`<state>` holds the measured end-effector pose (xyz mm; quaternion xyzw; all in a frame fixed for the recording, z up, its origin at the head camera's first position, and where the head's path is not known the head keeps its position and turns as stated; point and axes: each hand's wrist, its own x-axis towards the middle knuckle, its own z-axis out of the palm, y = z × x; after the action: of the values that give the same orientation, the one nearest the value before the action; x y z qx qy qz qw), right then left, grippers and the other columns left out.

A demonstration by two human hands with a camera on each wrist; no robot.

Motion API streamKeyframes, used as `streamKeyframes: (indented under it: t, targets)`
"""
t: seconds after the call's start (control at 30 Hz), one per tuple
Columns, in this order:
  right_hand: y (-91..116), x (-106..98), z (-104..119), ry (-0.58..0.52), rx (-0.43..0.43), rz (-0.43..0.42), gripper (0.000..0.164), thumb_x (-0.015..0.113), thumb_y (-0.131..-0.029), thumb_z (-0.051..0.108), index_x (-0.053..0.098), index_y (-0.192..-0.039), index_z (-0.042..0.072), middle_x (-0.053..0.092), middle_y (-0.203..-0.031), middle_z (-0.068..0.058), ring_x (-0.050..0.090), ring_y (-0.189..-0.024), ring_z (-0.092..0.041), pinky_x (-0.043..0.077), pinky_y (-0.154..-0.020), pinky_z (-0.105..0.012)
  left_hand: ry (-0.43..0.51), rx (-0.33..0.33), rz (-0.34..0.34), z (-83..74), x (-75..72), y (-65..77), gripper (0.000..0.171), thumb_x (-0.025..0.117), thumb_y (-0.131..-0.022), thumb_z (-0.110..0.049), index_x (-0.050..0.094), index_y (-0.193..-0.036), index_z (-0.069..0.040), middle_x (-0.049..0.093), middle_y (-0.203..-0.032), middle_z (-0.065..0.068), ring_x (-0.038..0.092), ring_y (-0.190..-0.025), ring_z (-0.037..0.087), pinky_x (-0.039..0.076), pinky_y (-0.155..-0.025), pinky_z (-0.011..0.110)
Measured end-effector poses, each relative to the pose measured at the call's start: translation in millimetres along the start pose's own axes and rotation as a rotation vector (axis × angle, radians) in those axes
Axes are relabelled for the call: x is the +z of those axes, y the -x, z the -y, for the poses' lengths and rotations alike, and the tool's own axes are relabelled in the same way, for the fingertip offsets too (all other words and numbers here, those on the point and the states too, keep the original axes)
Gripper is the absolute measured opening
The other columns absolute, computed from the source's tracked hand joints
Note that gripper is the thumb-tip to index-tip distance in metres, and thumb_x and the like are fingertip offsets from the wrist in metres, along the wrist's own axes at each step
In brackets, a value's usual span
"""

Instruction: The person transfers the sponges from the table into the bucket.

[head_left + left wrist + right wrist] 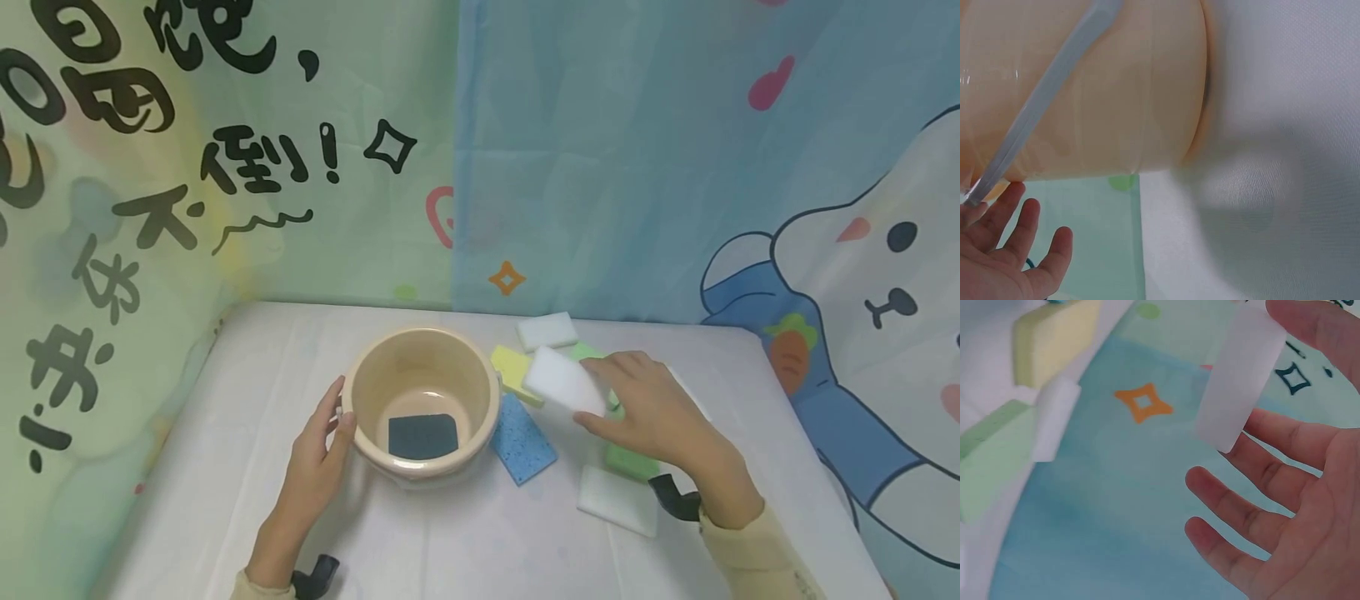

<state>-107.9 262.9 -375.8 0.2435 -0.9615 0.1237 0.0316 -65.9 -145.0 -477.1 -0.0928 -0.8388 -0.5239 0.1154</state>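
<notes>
My right hand [652, 408] pinches a white sponge [566, 381] between thumb and fingertips, raised over a group of other sponges. In the right wrist view the thumb presses one side of the white block [1241, 381]; two lower fingers stand apart from it. A beige bucket [423, 333] stands upright at the middle of the table. A dark rectangular pad [422, 437] lies on its bottom. My left hand [318, 458] touches the bucket's left side near the rim, fingers fairly straight. In the left wrist view a grey handle [1047, 94] hangs along the bucket's wall.
Right of the bucket lie a blue sponge [522, 442], a yellow sponge [512, 369], a green sponge [632, 462] and white sponges [618, 500], [547, 331], partly overlapping. A printed cloth backdrop [600, 167] borders the white-covered table [247, 400] behind.
</notes>
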Motion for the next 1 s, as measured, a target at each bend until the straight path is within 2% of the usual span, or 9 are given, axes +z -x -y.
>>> streamKeyframes:
  t: [0.43,0.7,0.9,1.0]
  targets:
    - [-31.9,-18.8,32.8,-0.013,-0.161,-0.009,0.063,0.077,-0.085,0.043,0.061,-0.132,0.004,0.064,-0.118,-0.010,0.056,-0.113,-0.033,0.046,-0.094,-0.054,-0.011,-0.014,-0.003,-0.5,0.3,0.0,0.053,0.046,-0.109,-0.021,0.030,-0.157,-0.007,0.049,-0.146,0.019,0.048,-0.133,0.036,0.039,-0.109,0.056]
    - [-57.5,-13.6,55.5,-0.040,-0.284,-0.008,0.059,0.078,-0.085,0.039,0.061,-0.131,0.005,0.063,-0.114,-0.007,0.057,-0.107,-0.027,0.047,-0.090,-0.046,-0.008,-0.012,-0.004,-2.4,-0.4,-0.1,0.053,0.045,-0.109,-0.020,0.030,-0.157,-0.006,0.048,-0.146,0.019,0.047,-0.133,0.037,0.039,-0.109,0.057]
    - [-78.5,-4.3,72.7,-0.067,-0.331,0.027,0.057,0.074,-0.088,0.045,0.062,-0.132,0.011,0.063,-0.116,-0.003,0.052,-0.114,-0.026,0.043,-0.096,-0.047,-0.010,-0.027,-0.005,-0.8,0.0,0.0,0.053,0.045,-0.109,-0.022,0.031,-0.156,-0.004,0.046,-0.149,0.019,0.047,-0.133,0.038,0.039,-0.109,0.057]
    - [-89.3,3.0,80.8,-0.061,-0.329,0.072,0.060,0.073,-0.088,0.047,0.061,-0.136,0.012,0.063,-0.120,-0.004,0.050,-0.119,-0.028,0.038,-0.103,-0.051,-0.010,-0.032,-0.006,0.3,0.6,-0.1,0.053,0.045,-0.109,-0.023,0.030,-0.157,-0.006,0.045,-0.150,0.018,0.047,-0.133,0.037,0.039,-0.109,0.057]
